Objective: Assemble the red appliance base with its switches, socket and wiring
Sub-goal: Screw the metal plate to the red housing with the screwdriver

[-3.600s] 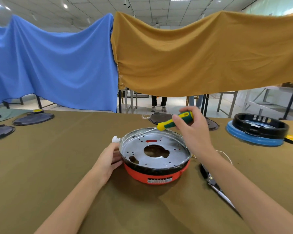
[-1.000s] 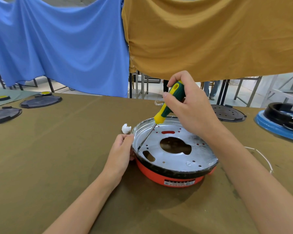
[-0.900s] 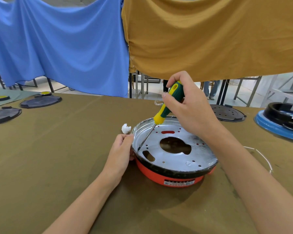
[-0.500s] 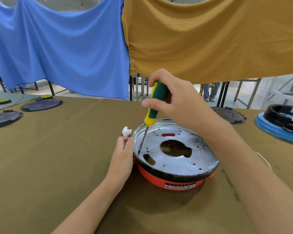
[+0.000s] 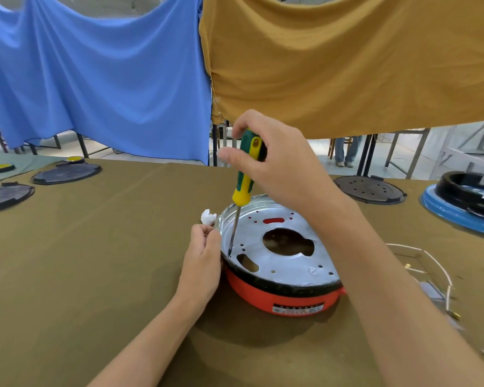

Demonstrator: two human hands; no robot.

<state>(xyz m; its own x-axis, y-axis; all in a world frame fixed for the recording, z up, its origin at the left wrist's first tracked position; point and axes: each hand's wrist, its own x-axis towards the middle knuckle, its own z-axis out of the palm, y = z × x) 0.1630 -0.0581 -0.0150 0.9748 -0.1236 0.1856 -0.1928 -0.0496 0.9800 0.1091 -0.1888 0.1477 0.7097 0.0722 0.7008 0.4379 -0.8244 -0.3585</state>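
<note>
The red appliance base [image 5: 285, 298] sits on the olive table, topped by a silver metal plate [image 5: 299, 263] with a large centre hole. My right hand [image 5: 274, 163] grips a green and yellow screwdriver [image 5: 245, 180], held almost upright, its tip at a small hole near the plate's left edge. My left hand [image 5: 203, 261] presses against the base's left rim, fingers curled at the edge. A small white part [image 5: 208, 217] lies just beyond those fingers.
White wires [image 5: 430, 261] with brass terminals lie to the right of the base. Black round lids [image 5: 369, 189] [image 5: 65, 173] and a blue-and-black base [image 5: 470, 202] stand at the table's far edges. Blue and mustard cloths hang behind.
My right hand has raised the screwdriver from a slant to nearly upright, tip still at the plate's left edge. My left hand stays at the rim.
</note>
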